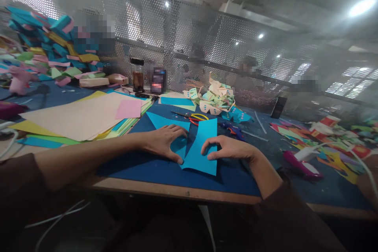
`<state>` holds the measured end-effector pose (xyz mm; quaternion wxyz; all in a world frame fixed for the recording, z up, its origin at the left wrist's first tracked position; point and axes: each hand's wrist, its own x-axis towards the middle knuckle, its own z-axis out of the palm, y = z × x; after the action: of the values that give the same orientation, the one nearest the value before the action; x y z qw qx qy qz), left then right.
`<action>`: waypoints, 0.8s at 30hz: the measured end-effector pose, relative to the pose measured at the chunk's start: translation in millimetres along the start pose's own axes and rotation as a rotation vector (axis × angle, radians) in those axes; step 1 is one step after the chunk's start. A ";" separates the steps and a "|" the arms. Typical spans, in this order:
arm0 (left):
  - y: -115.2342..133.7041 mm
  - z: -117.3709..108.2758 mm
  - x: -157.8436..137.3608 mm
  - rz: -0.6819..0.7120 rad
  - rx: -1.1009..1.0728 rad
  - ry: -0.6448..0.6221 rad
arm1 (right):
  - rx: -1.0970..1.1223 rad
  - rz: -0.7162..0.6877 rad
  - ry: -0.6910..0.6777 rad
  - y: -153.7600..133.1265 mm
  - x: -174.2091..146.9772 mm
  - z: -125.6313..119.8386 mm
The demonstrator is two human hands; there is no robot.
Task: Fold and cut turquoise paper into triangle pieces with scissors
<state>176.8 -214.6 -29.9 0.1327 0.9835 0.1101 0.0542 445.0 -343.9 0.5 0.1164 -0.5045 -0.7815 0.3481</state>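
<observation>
Blue paper sheet: lies creased on the blue tabletop (236, 185), near its front edge; this blue paper sheet (206, 141) is the landmark below. It has a left and a right panel with a narrowing gap between them; whether they join near the left thumb is hard to tell.
Paper step: probably positioning or creasing the panels by hand.
Next paper move: would seem to call for steadying the left panel while the right one is pressed or aligned.
Left hand: the left hand (163, 141) spreads over the left panel, palm down, thumb well apart from the fingers and at the sheet's near edge; it rests on the paper without pinching it.
Right hand: the right hand (233, 147) reaches over the right panel from its right edge, thumb and forefinger curved with a small gap between. No paper shows pinched there; firm contact cannot be told.
Scissors: yellow-handled scissors (199, 117), just beyond the sheet.
Glue gun: a blue glue gun (234, 130), beyond and right of the sheet.
Coloured paper stack: a coloured paper stack (73, 116), left of the sheet.
</observation>
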 end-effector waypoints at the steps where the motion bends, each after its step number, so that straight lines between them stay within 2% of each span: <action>1: -0.2 0.2 0.1 0.000 0.000 0.000 | -0.001 -0.002 -0.002 -0.3 -0.2 0.0; 24: -1.4 0.9 0.0 -0.003 -0.005 -0.012 | 0.000 -0.001 -0.015 -4.8 -1.4 -0.3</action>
<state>176.6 -213.6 -31.2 0.1361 0.9833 0.1106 0.0485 442.5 -346.2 4.2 0.1108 -0.5015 -0.7827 0.3515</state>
